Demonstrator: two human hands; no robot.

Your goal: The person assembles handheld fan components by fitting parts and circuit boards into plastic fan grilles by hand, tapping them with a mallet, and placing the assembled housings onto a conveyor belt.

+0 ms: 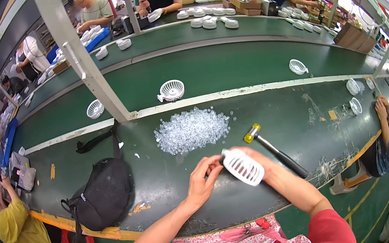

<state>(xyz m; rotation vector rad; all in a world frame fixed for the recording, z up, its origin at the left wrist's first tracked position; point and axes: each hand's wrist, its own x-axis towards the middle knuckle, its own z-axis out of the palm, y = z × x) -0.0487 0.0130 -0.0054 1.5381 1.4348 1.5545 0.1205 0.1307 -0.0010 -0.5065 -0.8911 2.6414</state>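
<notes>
A white slotted fan housing [243, 166] is held above the near middle of the table, tilted, its slotted face toward me. Behind it, my right hand [255, 154] grips it, with most of the fingers hidden. My left hand [204, 177] is closed in a pinch at the narrow end of the housing, beside a small dark part there; what sits between the fingertips is too small to make out. Just beyond both hands lies a heap of small clear plastic pieces [191, 130]. To the right rests a mallet [274, 150] with yellow ends and a black handle.
A black mesh backpack [103, 196] lies on the table [162, 175] at left. Past a white rail, a green conveyor [236, 66] carries several white fan housings [172, 90]. A metal post [81, 58] rises at left. Co-workers sit left, right and across.
</notes>
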